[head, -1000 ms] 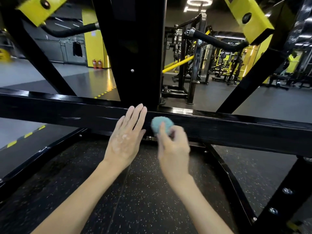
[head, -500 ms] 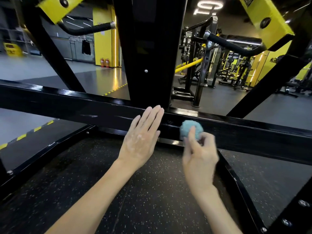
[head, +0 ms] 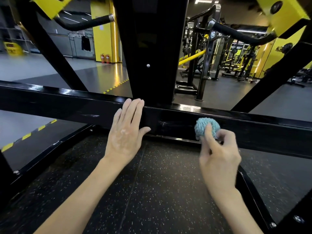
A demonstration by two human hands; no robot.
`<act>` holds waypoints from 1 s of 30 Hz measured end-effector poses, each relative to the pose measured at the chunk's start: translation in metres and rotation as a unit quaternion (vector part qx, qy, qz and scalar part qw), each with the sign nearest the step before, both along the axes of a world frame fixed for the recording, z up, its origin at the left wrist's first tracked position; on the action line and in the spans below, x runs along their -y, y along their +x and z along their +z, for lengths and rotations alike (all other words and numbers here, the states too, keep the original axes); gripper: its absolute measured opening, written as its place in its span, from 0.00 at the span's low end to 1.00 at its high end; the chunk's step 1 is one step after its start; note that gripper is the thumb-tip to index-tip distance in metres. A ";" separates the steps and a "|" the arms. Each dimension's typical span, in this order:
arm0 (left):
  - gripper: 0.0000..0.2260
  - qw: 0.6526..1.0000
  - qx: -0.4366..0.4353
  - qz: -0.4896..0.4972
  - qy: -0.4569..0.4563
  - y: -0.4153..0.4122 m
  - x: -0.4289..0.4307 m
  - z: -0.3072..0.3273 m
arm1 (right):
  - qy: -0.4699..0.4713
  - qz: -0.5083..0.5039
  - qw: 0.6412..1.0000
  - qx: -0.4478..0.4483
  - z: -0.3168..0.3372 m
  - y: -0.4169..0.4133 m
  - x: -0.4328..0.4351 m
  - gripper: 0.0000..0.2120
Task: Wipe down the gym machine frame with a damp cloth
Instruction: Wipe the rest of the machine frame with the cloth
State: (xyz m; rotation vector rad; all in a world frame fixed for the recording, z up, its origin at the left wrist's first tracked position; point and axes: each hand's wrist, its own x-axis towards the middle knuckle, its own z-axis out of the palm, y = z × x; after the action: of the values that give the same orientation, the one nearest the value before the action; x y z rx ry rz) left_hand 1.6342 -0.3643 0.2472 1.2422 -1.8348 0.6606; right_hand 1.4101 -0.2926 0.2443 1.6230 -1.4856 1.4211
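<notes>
Across the last second the cloth [head: 206, 126] had travelled rightward along the front face of the horizontal beam [head: 67, 105]; a second ago it sat just beside the left grip's fingertips, beneath the central upright [head: 150, 48], and now it stood well apart from them, past the upright's right edge; the left grip [head: 125, 132] had kept its place, released and flat, fingers straight against the beam; faint streaks showed on the beam's face between the two, though whether these were wet marks or scuffs could not be told; I judged the stroke to be in mid-pass, with the beam's right run not yet covered. The cloth was bunched into a small teal ball, pressed to the beam's front face; the right grip [head: 219, 159] clasped it from below, one digit, seemingly the thumb, laid up over its near side and the other fingers curled round its lower right; most of the ball stood out above and left of the knuckles.
</notes>
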 end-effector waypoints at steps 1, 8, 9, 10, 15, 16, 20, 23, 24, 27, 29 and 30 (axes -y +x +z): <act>0.32 1.000 -0.009 -0.005 0.000 0.000 0.000 0.000 | -0.004 0.005 1.000 -0.001 0.000 0.009 0.003 0.20; 0.30 1.000 -0.002 -0.004 0.009 0.008 0.000 0.002 | 0.068 0.104 0.989 -0.082 0.000 0.086 0.023 0.29; 0.29 1.000 -0.003 -0.003 0.005 0.008 0.000 0.001 | 0.075 0.113 0.988 -0.073 0.001 0.079 0.019 0.29; 0.28 1.000 -0.008 -0.006 0.000 0.008 0.001 0.001 | 0.071 0.118 0.989 -0.063 0.002 0.065 0.015 0.28; 0.29 0.999 -0.035 -0.012 -0.009 0.003 0.006 -0.003 | -0.005 0.062 0.998 -0.017 -0.002 -0.040 -0.005 0.24; 0.28 0.999 -0.040 -0.011 -0.010 0.002 0.006 -0.003 | -0.012 0.050 0.999 -0.012 -0.003 -0.052 -0.008 0.23; 0.27 0.999 -0.037 0.000 -0.019 -0.001 0.004 -0.005 | -0.042 0.045 0.998 0.015 -0.008 -0.066 -0.008 0.21; 0.29 1.000 -0.007 -0.011 -0.020 0.002 0.005 0.001 | -0.062 0.036 0.995 0.074 -0.013 -0.053 -0.004 0.19; 0.29 1.000 0.000 -0.012 -0.022 0.003 0.006 0.002 | -0.069 0.029 0.993 0.096 -0.014 -0.046 -0.002 0.19; 0.29 0.999 -0.003 -0.026 -0.037 0.004 0.008 -0.001 | -0.074 0.039 0.990 0.113 -0.021 -0.008 0.009 0.21; 0.30 0.998 0.026 -0.043 -0.045 0.012 0.012 0.001 | -0.057 0.045 0.994 0.086 -0.028 0.037 0.020 0.24; 0.30 0.997 0.049 -0.046 -0.049 0.018 0.013 0.002 | -0.055 0.049 0.994 0.077 -0.031 0.058 0.026 0.24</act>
State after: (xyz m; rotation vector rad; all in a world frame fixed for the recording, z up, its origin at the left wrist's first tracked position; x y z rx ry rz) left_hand 1.6519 -0.3772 0.2492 1.0716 -1.9037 0.7612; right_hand 1.4682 -0.3191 0.2130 1.5681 -1.4005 1.6859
